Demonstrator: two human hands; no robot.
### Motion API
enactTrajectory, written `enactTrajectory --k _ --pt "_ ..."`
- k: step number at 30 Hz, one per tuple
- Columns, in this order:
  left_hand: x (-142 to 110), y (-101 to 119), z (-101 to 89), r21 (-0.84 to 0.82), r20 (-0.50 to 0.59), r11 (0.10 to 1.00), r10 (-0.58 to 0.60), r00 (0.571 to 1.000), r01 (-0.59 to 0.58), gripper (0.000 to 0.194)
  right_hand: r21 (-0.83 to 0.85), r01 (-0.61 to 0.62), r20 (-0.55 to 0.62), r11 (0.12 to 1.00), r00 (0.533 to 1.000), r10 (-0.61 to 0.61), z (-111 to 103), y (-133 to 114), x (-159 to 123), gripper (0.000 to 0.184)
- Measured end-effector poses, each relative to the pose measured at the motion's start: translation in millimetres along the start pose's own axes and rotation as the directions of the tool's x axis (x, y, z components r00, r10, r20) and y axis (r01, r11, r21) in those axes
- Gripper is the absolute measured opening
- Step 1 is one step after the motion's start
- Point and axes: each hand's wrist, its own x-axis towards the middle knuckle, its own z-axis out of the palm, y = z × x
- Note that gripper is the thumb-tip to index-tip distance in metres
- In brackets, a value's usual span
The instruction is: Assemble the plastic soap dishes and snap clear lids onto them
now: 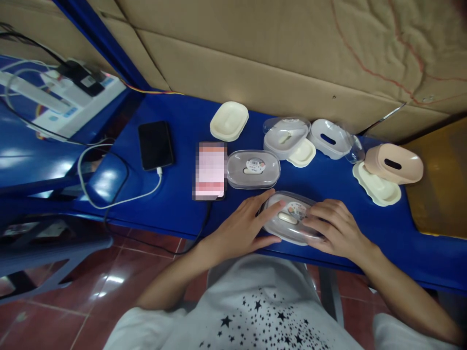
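Two spread hands — left hand (pixel 239 226) and right hand (pixel 339 228) — clasp a clear-lidded soap box (pixel 292 218) at the near edge of the blue desk (pixel 175 192) — a slip could drop it.

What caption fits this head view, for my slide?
Left hand and right hand hold a lidded plastic soap box on a blue table, more soap dishes beyond.

A cardboard wall (pixel 255 48) is towering overhead, a blue counter (pixel 175 194) is stretching along its foot, and red floor tiles (pixel 98 287) are gleaming below!

Clear-lidded box (pixel 282 224), partly hand-covered
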Motion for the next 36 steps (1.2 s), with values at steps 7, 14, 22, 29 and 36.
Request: enactTrajectory --k 7,14,22,29,36 --pt "-0.8 -1.2 0.8 0.002 0.008 1.000 -0.017 1.000 0.017 0.086 0.090 0.007 0.039 0.996 0.999 -0.010 1.3 -4.1 8.9 0.042" --pt "-1.1 -1.4 -0.4 -0.011 0.029 0.999 -0.039 0.999 0.039 0.088 0.206 -0.032 0.053 0.978 0.998 0.022 7.5 -8.5 11.0 0.048" --pt "-0.6 -2.0 -1.5 0.013 0.039 0.999 -0.034 0.999 0.033 0.084 0.098 0.037 0.061 0.994 0.997 -0.044 7.1 -10.6 17.5 0.041" --pt "0.3 -1.4 -3.0 0.023 0.042 1.000 -0.014 0.999 0.013 0.084 -0.018 0.117 0.082 0.993 0.990 -0.116 10.7 -10.4 8.8 0.038" --pt "-1.0 -3.1 -0.3 0.057 0.033 0.998 -0.003 0.999 0.001 0.078 -0.003 0.152 0.079 0.988 0.985 -0.152 15.3 -10.3 6.4 0.036"
